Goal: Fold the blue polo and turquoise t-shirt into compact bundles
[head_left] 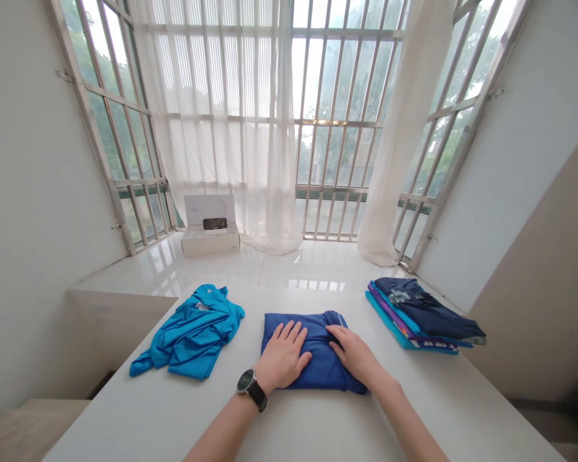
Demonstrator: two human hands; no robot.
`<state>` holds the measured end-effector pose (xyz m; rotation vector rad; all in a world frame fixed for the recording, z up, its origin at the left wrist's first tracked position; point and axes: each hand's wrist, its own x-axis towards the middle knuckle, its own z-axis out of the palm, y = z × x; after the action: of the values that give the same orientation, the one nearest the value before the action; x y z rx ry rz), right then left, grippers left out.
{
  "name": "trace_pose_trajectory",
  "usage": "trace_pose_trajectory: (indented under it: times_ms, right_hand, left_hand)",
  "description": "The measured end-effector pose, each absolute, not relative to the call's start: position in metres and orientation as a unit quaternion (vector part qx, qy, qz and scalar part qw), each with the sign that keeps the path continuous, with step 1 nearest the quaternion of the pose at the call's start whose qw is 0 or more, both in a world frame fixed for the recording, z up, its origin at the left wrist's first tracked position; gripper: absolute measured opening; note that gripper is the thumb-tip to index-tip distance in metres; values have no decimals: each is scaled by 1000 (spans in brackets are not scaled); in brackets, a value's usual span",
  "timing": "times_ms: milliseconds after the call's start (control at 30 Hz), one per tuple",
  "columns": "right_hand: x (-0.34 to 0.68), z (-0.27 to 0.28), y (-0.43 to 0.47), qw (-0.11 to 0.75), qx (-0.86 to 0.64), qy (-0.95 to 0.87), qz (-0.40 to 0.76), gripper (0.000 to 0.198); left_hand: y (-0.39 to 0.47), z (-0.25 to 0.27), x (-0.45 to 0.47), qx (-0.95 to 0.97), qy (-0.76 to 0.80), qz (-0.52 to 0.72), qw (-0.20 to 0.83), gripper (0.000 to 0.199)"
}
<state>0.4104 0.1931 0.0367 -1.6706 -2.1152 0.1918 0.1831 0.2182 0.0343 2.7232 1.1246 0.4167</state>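
A dark blue garment (pixel 320 362), folded into a flat rectangle, lies on the white table in front of me. My left hand (pixel 286 353) rests palm down on its left half, fingers spread; a black-strapped watch is on that wrist. On the garment's right side lies my right hand (pixel 351 350), its fingers extended near the top edge with a white stripe. Crumpled bright blue clothing (pixel 197 337) sits to the left, apart from both hands. To the right is a stack of folded clothes (pixel 419 314), navy on top with blue and purple layers below.
The white table (pixel 308 430) meets a glossy window ledge (pixel 264 266) at the back. An open white box (pixel 209 244) with a dark phone-like device (pixel 215 223) on it stands at the ledge's left. Sheer curtains (pixel 279 160) hang before the barred window.
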Motion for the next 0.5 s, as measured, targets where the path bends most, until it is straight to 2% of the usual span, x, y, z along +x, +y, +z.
trace_pose_trajectory:
  times_ms: [367,433,500]
  right_hand:
    - [385,37,131,243,-617,-745,75,21]
    - [378,34,119,264,-617,-736,84,18]
    - [374,32,108,282,-619,-727,97,17]
  left_hand:
    - [164,60,157,924,345,136,97,47]
    - [148,66,158,930,312,143,129,56]
    - [134,67,157,939,260,149,166,81]
